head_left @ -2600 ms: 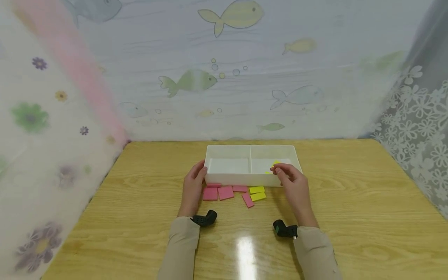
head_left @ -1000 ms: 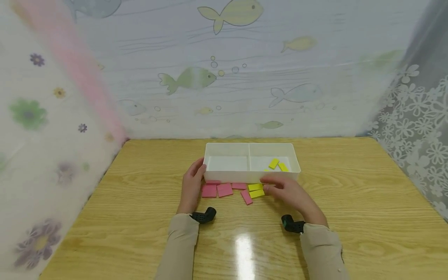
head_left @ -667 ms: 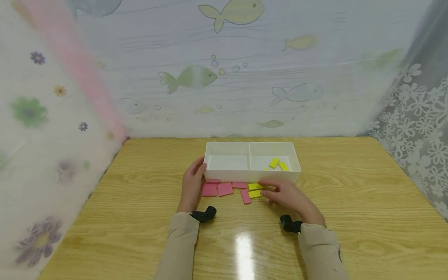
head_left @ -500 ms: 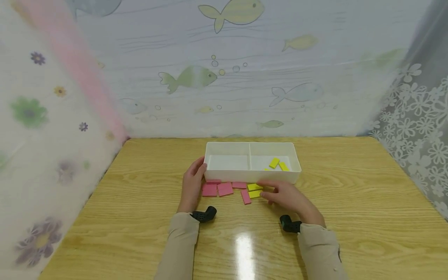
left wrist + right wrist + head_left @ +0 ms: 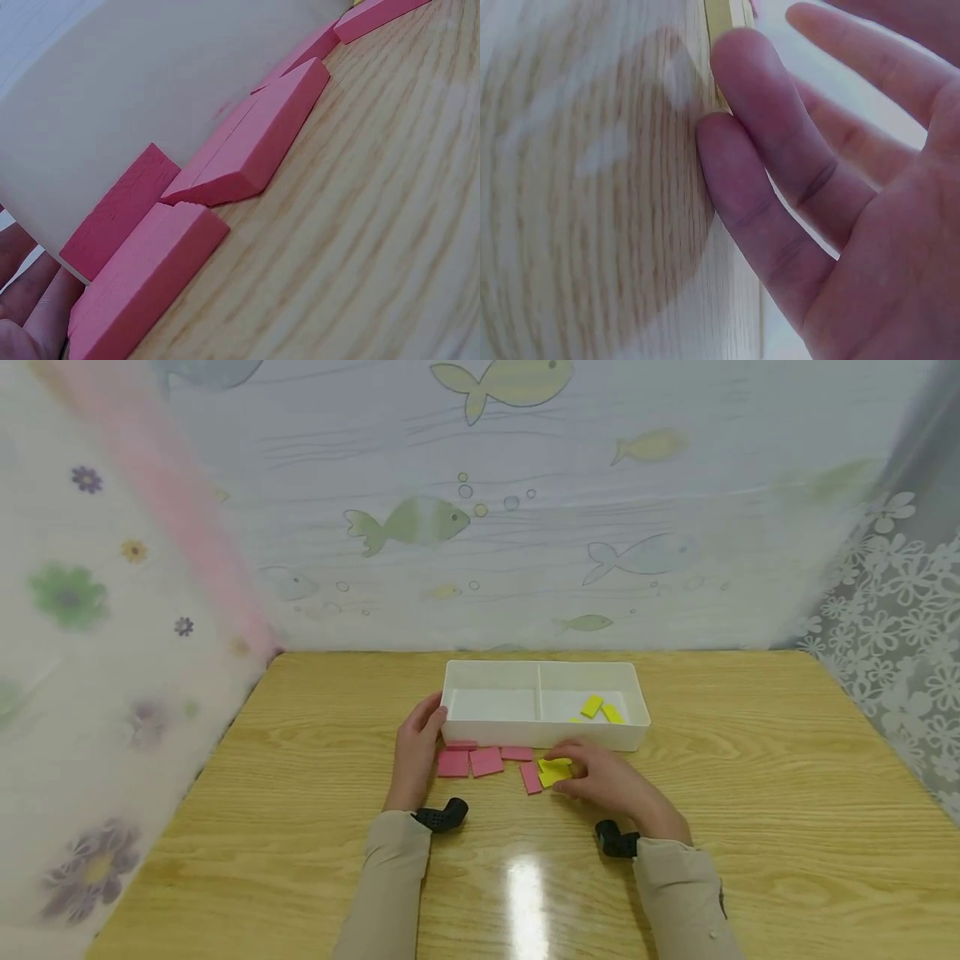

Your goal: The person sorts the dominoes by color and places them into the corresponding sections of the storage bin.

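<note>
The left hand (image 5: 416,747) holds the left end of a white two-part box (image 5: 491,733), its thumb at the near corner. In the left wrist view, curled fingers (image 5: 37,296) lie against that end. Just in front of the box, the right hand (image 5: 607,781) has its thumb and index finger at opposite edges of two overlapping flat yellow blocks (image 5: 553,772) and pinches them. Part of these blocks is hidden by the fingers. In the right wrist view, the other fingers (image 5: 735,165) hang close to the wood, with a yellow edge (image 5: 720,19) beyond them.
Several flat pink blocks (image 5: 486,762) lie along the box's front, one leaning on its wall (image 5: 120,214). A few yellow blocks (image 5: 592,707) lie in the right compartment. The wooden table (image 5: 315,810) meets a fish-printed curtain (image 5: 420,602) at the back.
The right hand has come down from the right compartment to the yellow blocks in front. Those two now overlap between its thumb and finger. The left hand stays at the box.
</note>
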Motion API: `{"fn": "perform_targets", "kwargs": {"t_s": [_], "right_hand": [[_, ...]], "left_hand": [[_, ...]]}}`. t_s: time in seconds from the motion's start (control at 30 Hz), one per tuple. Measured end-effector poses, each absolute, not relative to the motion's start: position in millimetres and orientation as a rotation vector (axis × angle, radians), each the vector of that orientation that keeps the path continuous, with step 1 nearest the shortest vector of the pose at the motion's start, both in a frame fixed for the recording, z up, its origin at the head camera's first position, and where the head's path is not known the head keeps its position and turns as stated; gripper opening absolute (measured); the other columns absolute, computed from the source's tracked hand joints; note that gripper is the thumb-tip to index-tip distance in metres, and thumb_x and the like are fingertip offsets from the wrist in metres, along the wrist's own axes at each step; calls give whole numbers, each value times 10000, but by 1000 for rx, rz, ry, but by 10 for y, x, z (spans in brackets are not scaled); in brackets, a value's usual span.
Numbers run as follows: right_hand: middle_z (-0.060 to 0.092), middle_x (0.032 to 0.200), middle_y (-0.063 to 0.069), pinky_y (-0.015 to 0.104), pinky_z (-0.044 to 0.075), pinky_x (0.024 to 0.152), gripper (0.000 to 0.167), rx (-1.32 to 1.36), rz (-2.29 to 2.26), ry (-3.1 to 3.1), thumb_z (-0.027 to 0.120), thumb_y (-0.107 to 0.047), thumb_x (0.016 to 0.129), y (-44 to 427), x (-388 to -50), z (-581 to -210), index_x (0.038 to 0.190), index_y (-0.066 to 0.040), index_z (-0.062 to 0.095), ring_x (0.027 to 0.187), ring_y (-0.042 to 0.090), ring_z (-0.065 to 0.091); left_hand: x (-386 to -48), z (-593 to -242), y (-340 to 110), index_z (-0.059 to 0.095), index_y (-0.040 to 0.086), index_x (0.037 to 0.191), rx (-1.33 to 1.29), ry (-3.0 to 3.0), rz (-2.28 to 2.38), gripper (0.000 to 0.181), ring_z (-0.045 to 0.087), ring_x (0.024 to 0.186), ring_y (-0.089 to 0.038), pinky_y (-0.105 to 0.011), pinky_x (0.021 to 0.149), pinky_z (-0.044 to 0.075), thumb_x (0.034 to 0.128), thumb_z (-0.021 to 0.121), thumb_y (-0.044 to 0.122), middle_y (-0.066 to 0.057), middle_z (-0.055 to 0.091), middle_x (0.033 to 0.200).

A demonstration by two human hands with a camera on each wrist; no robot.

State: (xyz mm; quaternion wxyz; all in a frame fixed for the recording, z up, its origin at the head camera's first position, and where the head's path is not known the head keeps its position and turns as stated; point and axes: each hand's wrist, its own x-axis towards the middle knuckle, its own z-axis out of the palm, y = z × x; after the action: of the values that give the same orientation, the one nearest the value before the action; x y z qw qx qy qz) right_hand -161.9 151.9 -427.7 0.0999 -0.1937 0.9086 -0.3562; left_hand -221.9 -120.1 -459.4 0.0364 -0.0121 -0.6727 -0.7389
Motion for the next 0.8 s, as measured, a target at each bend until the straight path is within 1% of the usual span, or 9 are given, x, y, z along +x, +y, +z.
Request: {"fn": "perform_targets", "kwargs": {"t_s": [0.03,0.13,0.27,0.4,0.5,0.7,0.8], "right_hand": [[477,1191,37,311,390,696,383,-564,-1035,2701,671,-199,799,1515,-1620,-4275,1163,-125,576,738,128,469],[471,1169,48,315,384,683,377,-517,-989,2732,689,-175,777,1501,-1620,-4270,1137,-130,586,758,157,437],[476,1160,48,342,413,755,382,-482,-953,2759,698,-158,769,1487,-1612,-4276,1132,-133,583,864,180,485],[486,1157,53,373,418,812,402,-469,-920,2784,700,-154,765,1480,-1608,-4291,1146,-117,577,954,197,498],[496,1131,61,377,415,816,416,-454,-895,2798,706,-166,755,1474,-1608,-4291,1145,-97,579,942,204,496],[491,1051,53,360,410,788,431,-399,-843,2807,721,-226,744,1462,-1619,-4292,1133,-87,599,877,188,474],[489,1049,53,366,411,802,423,-384,-854,2802,729,-232,737,1459,-1630,-4300,1116,-92,604,895,191,477]], "left_hand": [[-2220,-4592,-1198,494,134,1277,-41,-2059,-2274,427,473,1134,-234,-332,890,418,900,521,334,-49,478,1279],[-2219,-4588,-1195,493,136,1278,-34,-2063,-2272,434,473,1132,-235,-329,888,420,898,523,343,-53,475,1283],[-2220,-4591,-1200,491,133,1280,-22,-2079,-2258,431,478,1123,-242,-325,876,428,900,520,337,-55,473,1285],[-2221,-4591,-1199,491,137,1282,-24,-2093,-2246,445,479,1120,-237,-333,872,429,895,524,354,-50,470,1290],[-2219,-4582,-1196,496,145,1278,-25,-2102,-2232,444,476,1126,-222,-337,884,420,892,527,361,-37,476,1286],[-2215,-4573,-1193,503,148,1271,-6,-2098,-2235,391,469,1131,-215,-348,900,406,910,511,298,-22,483,1277],[-2216,-4576,-1195,502,157,1273,3,-2124,-2206,387,467,1124,-169,-337,910,397,913,505,300,-8,481,1280]]}}
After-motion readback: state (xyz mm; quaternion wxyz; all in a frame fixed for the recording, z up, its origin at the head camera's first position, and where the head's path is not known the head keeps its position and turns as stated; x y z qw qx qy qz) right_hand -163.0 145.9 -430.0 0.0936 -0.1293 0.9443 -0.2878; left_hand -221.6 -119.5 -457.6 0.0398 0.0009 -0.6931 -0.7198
